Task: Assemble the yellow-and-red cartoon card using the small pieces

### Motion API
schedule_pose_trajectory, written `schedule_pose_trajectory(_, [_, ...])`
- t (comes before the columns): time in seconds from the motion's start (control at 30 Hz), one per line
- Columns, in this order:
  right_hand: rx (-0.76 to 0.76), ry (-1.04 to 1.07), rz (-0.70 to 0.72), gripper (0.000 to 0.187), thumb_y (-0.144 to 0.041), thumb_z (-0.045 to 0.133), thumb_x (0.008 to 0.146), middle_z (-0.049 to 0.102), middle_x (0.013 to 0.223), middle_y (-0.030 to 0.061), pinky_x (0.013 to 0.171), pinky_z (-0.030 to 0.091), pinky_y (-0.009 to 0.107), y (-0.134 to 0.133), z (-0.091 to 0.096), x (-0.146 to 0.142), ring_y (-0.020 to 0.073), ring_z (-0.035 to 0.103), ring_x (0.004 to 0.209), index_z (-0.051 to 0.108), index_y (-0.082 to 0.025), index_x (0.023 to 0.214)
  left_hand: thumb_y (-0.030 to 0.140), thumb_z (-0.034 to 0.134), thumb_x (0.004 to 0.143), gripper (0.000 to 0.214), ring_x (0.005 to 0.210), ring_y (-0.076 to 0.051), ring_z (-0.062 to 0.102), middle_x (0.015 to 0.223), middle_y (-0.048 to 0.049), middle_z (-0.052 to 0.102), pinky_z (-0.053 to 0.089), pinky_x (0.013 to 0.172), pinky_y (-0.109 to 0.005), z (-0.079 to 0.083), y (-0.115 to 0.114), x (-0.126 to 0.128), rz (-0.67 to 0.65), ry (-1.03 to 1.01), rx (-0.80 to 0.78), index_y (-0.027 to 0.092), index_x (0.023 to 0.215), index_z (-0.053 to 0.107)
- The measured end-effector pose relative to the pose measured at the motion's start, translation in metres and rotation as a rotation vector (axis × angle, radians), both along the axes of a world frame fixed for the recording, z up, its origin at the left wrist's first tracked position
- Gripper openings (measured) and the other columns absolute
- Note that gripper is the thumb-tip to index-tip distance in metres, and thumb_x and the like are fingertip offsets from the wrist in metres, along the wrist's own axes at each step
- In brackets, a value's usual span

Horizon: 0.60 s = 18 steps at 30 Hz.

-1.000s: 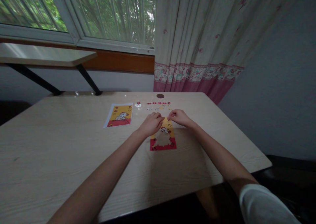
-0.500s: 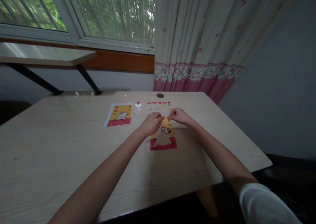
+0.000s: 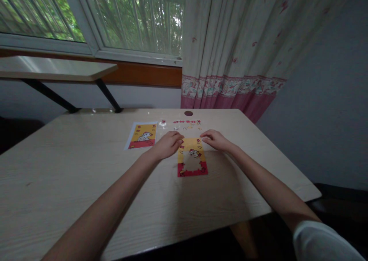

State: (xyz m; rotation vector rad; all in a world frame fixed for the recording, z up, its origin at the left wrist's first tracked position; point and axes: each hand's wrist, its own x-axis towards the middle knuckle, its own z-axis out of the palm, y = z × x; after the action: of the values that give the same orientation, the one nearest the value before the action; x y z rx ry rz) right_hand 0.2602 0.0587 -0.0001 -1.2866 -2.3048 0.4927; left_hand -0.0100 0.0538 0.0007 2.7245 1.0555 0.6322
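Puzzle [image 3: 194,153], left fingers [image 3: 178,137], right fingers [image 3: 208,135], farther apart

You can read no lettering, brand, number or sign on the flat red-and-yellow jigsaw puzzle [image 3: 195,153] or the rectangular white-edged printed sheet [image 3: 142,136].

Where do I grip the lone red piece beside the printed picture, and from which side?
Probably pinch the red piece by opposite outer edges, the left hand coming from the near side and above: it lies flat, apart from the picture and the red row, leaving finger room. Its exact outline is too small to tell.
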Motion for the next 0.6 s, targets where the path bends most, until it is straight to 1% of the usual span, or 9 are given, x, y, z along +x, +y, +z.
schedule_pose_trajectory(0.1, [0.073, -0.086, 0.051, 0.029, -0.03, 0.053, 0.084, 0.063, 0.105, 0.0109, 0.088, 0.038, 0.036, -0.014, -0.002, 0.001, 0.0208, 0.054, 0.098, 0.062, -0.017, 0.109, 0.031, 0.037, 0.091, 0.034, 0.111, -0.023, 0.05, 0.119, -0.0125, 0.055, 0.04, 0.095, -0.04, 0.001, -0.012, -0.017, -0.022, 0.055, -0.008, 0.015, 0.118, 0.052])
schedule_pose_trajectory(0.23, [0.124, -0.118, 0.067, 0.037, -0.039, 0.052, 0.085, 0.058, 0.118, 0.0098, 0.093, 0.035, 0.04, -0.03, -0.007, -0.001, 0.0228, 0.049, 0.109, 0.058, -0.023, 0.118, 0.036, 0.039, 0.091, 0.043, 0.126, -0.024, 0.038, 0.137, -0.0123, 0.043, 0.034, 0.101, -0.043, -0.002, -0.031, -0.025, -0.05, 0.123, -0.039, 0.018, 0.131, 0.039])
schedule_pose_trajectory(0.37, [0.144, -0.131, 0.128, 0.043, -0.041, 0.055, 0.084, 0.055, 0.126, 0.0083, 0.096, 0.032, 0.041, -0.036, -0.012, -0.003, 0.022, 0.047, 0.114, 0.053, -0.024, 0.123, 0.04, 0.039, 0.091, 0.046, 0.131, -0.025, 0.032, 0.14, -0.0114, 0.038, 0.032, 0.101, -0.047, -0.007, -0.039, -0.022, -0.034, 0.167, -0.081, 0.02, 0.132, 0.038])
schedule_pose_trajectory(0.5, [0.134, -0.149, 0.131, 0.045, -0.041, 0.051, 0.086, 0.052, 0.13, 0.0072, 0.1, 0.03, 0.042, -0.035, -0.015, -0.002, 0.022, 0.044, 0.118, 0.049, -0.025, 0.128, 0.04, 0.038, 0.091, 0.046, 0.131, -0.025, 0.032, 0.14, -0.0118, 0.039, 0.031, 0.102, -0.048, -0.009, -0.043, -0.019, -0.009, 0.161, -0.08, 0.02, 0.132, 0.039])
schedule_pose_trajectory(0.6, [0.13, -0.155, 0.14, 0.047, -0.041, 0.05, 0.087, 0.048, 0.133, 0.0082, 0.101, 0.03, 0.042, -0.037, -0.014, -0.001, 0.0222, 0.043, 0.12, 0.046, -0.024, 0.13, 0.04, 0.037, 0.092, 0.045, 0.13, -0.025, 0.033, 0.14, -0.0122, 0.039, 0.031, 0.102, -0.047, -0.009, -0.047, -0.02, 0.011, 0.154, -0.063, 0.019, 0.132, 0.039])
